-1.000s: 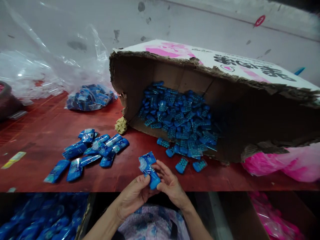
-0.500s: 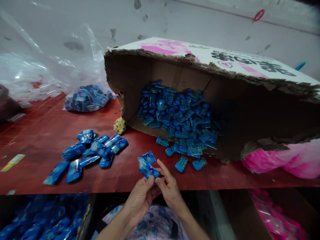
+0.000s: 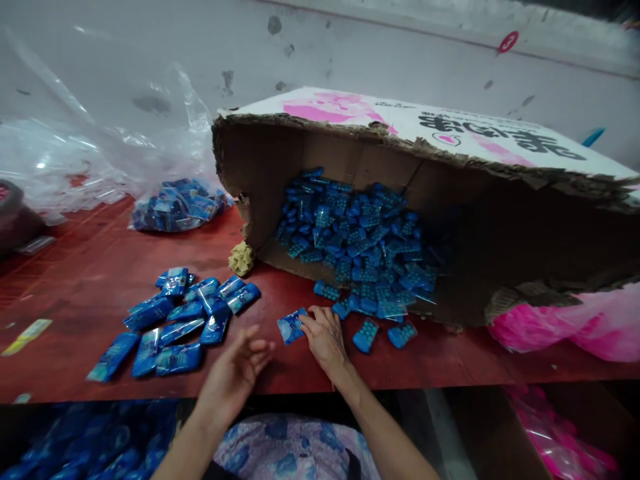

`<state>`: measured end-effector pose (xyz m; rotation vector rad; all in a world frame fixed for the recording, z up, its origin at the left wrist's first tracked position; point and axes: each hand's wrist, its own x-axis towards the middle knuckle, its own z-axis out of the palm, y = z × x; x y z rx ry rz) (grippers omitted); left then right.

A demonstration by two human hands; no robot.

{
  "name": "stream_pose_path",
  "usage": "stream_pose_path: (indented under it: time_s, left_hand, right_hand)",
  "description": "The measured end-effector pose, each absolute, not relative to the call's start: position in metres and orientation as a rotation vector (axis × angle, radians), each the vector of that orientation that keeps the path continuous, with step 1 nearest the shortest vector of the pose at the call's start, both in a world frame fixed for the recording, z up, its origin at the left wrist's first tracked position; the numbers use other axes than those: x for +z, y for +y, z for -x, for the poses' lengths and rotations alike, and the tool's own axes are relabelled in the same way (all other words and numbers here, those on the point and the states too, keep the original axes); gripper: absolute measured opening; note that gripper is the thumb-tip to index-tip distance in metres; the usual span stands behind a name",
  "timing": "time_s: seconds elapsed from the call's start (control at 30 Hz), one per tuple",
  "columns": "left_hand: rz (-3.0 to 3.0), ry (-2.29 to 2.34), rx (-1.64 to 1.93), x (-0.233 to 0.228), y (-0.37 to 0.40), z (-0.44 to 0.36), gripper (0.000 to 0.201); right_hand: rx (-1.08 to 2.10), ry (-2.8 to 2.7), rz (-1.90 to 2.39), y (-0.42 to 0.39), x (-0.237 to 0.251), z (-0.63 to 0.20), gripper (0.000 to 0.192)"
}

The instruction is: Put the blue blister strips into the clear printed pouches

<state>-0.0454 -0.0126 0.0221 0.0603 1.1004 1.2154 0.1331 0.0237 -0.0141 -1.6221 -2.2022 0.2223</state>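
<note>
A: Blue film packet (image 3: 291,327) lies flat on the red table (image 3: 75,280), and the right hand (image 3: 324,337) has its fingertips on the packet's right edge, pinching it lightly against the tabletop.

B: And the left hand (image 3: 235,373)?

A: Spread loose, fingers apart, palm turned inward, holding nothing. It hovers over the table's near edge, just right of the pile of sealed blue packets (image 3: 173,320) (a dozen or so, lying overlapped and fanned out).

B: Where does the packet sit relative to the box?

A: Just in front of the torn cardboard box (image 3: 400,173), which lies on its side with its open mouth facing the person. A heap of bare blue pieces (image 3: 357,237) fills its floor and spills out onto the table; two loose ones (image 3: 383,333) lie just right of the right hand.

B: Anything else on the table?

A: A clear bag of blue packets (image 3: 177,203) sits at the back left, beside crumpled clear plastic (image 3: 75,153). A small yellowish lump (image 3: 241,257) rests at the box's left corner, and pink plastic (image 3: 575,327) bulges at the right.
</note>
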Motion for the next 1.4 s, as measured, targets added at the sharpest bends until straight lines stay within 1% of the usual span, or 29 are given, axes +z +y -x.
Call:
stream_pose_path:
  time_s: [0.07,0.17,0.27,0.4,0.47,0.53,0.63,0.7,0.83,0.97,1.1,1.2,1.33,1.4]
  left_hand:
    - [-0.111,1.126,1.069,0.010,-0.020,0.024,0.013]
    - [-0.194,1.176,0.995,-0.001,-0.024,0.003,0.016]
    - [-0.258,1.248,0.984,-0.002,-0.023,-0.006,0.019]
    - [-0.310,1.300,0.977,0.001,-0.024,-0.013,0.031]
    - [-0.364,1.292,0.968,0.001,-0.025,-0.014,0.032]
    - [-0.410,1.285,0.958,-0.002,-0.025,-0.013,0.030]
    - [-0.407,1.297,0.959,-0.005,-0.022,-0.008,0.030]
    - [-0.389,1.307,0.965,-0.004,-0.020,-0.006,0.030]
    - [-0.368,1.344,0.981,0.001,-0.019,-0.009,0.033]
    - [-0.358,1.372,1.020,0.004,-0.016,-0.017,0.039]
    - [-0.378,1.332,1.025,-0.002,-0.009,-0.021,0.028]
    - [-0.343,1.317,1.001,-0.008,-0.006,-0.020,0.024]
    - [-0.290,1.291,0.987,-0.010,-0.007,-0.017,0.021]
    - [-0.277,1.280,0.989,-0.009,-0.009,-0.016,0.019]
  right_hand:
    - [0.207,-2.209,1.640,0.021,-0.018,-0.130,0.013]
    - [0.180,-2.193,1.684,0.009,-0.023,-0.129,0.016]
    - [0.174,-2.138,1.734,-0.002,-0.025,-0.131,0.014]
    - [0.205,-2.074,1.776,-0.007,-0.024,-0.135,0.014]
    - [0.206,-2.058,1.786,-0.005,-0.022,-0.136,0.011]
    - [0.202,-2.060,1.780,0.000,-0.020,-0.136,0.015]
    - [0.187,-2.070,1.775,0.004,-0.020,-0.134,0.007]
    - [0.178,-2.057,1.774,0.006,-0.023,-0.134,0.011]
    - [0.192,-2.024,1.748,0.004,-0.024,-0.137,0.010]
    - [0.229,-2.017,1.665,-0.003,-0.014,-0.142,0.013]
    - [0.302,-1.954,1.531,-0.008,-0.006,-0.142,0.018]
    - [0.340,-1.905,1.489,-0.007,-0.005,-0.143,0.020]
    - [0.381,-1.879,1.500,0.000,-0.007,-0.145,0.021]
    - [0.364,-1.917,1.570,0.005,-0.008,-0.145,0.021]
